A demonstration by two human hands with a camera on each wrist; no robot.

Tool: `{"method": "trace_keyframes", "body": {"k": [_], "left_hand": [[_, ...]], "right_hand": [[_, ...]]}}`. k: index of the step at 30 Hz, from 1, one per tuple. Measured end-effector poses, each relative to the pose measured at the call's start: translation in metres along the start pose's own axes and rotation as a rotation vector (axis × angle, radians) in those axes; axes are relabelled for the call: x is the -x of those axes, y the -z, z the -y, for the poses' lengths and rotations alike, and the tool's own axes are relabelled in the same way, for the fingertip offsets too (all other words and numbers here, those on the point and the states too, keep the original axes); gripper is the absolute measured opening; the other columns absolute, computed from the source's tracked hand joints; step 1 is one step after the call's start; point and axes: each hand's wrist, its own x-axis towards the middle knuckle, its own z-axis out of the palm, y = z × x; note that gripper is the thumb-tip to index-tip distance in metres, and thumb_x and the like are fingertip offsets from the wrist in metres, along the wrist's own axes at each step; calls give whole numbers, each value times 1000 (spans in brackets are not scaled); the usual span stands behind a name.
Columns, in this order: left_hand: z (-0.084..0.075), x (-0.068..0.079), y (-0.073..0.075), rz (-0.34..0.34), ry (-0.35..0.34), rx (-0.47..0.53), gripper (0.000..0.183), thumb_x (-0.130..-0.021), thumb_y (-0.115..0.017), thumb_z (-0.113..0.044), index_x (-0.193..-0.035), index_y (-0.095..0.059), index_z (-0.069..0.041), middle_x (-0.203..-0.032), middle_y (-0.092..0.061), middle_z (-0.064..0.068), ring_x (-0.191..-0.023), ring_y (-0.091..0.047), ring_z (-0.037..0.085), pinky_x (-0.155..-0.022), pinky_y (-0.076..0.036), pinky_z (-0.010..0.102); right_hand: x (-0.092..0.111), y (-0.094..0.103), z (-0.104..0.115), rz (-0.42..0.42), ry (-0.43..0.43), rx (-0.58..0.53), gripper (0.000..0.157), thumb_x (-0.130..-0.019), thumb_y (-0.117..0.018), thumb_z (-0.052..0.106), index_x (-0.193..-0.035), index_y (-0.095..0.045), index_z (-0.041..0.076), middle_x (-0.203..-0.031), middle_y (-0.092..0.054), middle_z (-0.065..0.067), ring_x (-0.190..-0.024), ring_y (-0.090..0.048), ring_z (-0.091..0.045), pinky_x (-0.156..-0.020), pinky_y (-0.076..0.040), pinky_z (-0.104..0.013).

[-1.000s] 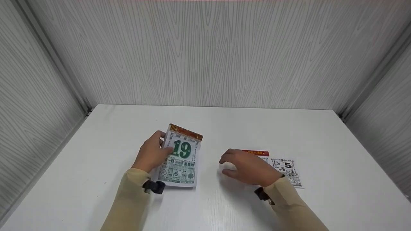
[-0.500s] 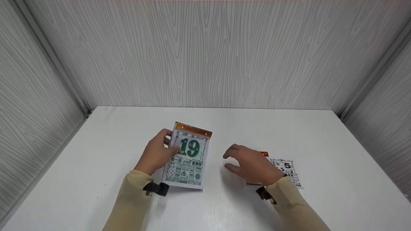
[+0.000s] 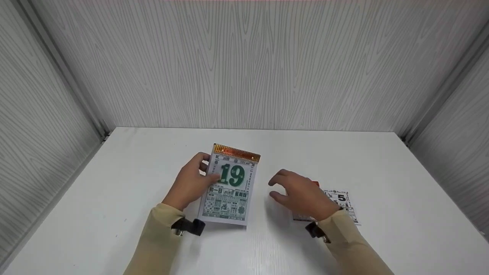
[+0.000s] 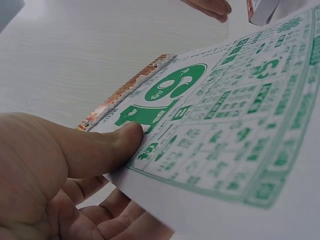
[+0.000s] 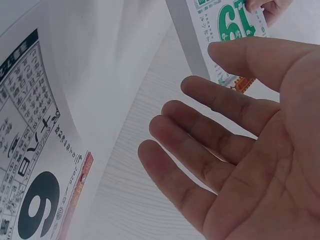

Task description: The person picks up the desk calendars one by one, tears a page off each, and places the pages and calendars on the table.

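My left hand (image 3: 189, 185) grips a tear-off calendar (image 3: 225, 202) by its left side, thumb on the front and fingers behind. Its top page bears a large green 19 under an orange-gold binding strip; the pad is tilted. In the left wrist view the thumb (image 4: 107, 150) presses the page beside that number. My right hand (image 3: 303, 194) hovers to the right of it with relaxed fingers and holds nothing. Beneath and behind that hand lies a second calendar (image 5: 35, 165) with black print and a red strip, mostly hidden in the head view.
A loose-looking printed page with a black 5 (image 3: 341, 198) lies right of the right hand on the white table (image 3: 382, 168). Grey wood-grain panels (image 3: 244, 65) rise behind the table and on both sides.
My left hand has carried the green 19 calendar rightward, toward the middle. The right hand has shifted slightly right and away from me, its fingers still relaxed.
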Motion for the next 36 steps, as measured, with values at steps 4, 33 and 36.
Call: {"method": "trace_keyframes", "body": {"k": [4, 33, 36], "left_hand": [[-3, 1, 0, 5, 0, 18, 47, -97, -72, -14, -140, -51, -13, -112, -59, 10, -91, -68, 23, -77, -60, 37], [-14, 1, -9, 43, -34, 166, 48, -96, -73, -10, -139, -52, -13, -112, -61, 11, -91, -68, 23, -82, -60, 38], [-14, 2, -10, 55, -41, 181, 48, -96, -73, -10, -139, -52, -13, -112, -61, 12, -92, -69, 23, -82, -60, 37]], "right_hand": [[-1, 0, 0, -10, -2, -6, 27, -98, -72, 27, -120, -73, 12, -124, -68, 1, -114, -67, -20, -96, -56, -40], [-5, 7, -5, 47, -139, -305, 57, -100, -69, 36, -149, -53, 14, -135, -65, -2, -123, -61, -20, -103, -52, -46], [-5, 7, -6, 51, -123, -331, 56, -100, -68, 34, -149, -52, 12, -135, -65, -3, -123, -62, -21, -103, -51, -47]]}}
